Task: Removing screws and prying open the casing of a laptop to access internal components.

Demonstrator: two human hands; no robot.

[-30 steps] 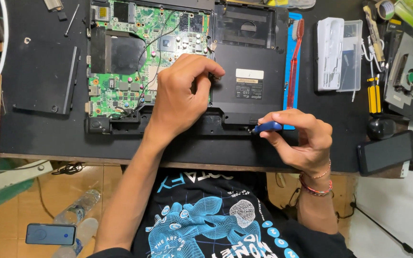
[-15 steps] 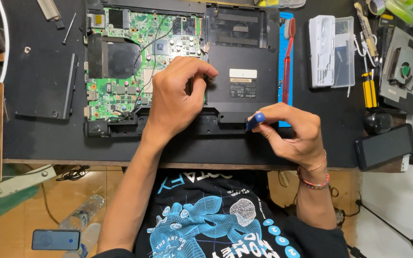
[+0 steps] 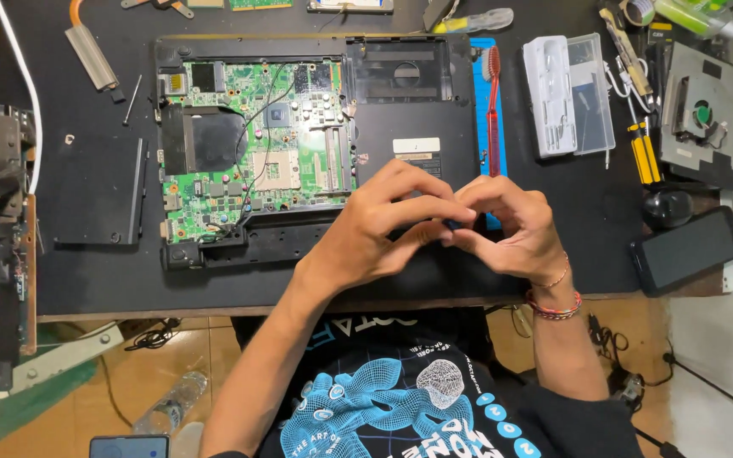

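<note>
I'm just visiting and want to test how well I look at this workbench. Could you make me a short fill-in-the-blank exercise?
1. The opened laptop shows a circuit board coloured ____.
2. The left hand and right hand meet at the laptop's ____ edge.
3. The toothbrush lying right of the laptop is ____.
4. The bracelets sit on the ____ wrist.

Missing words: green; front; red; right

Bare worktop (image 3: 95, 280) lies open left of the opened laptop (image 3: 316, 144). To the right, a red toothbrush (image 3: 494, 110), clear parts case (image 3: 570, 93) and phone (image 3: 689, 248) crowd the passage.
</note>
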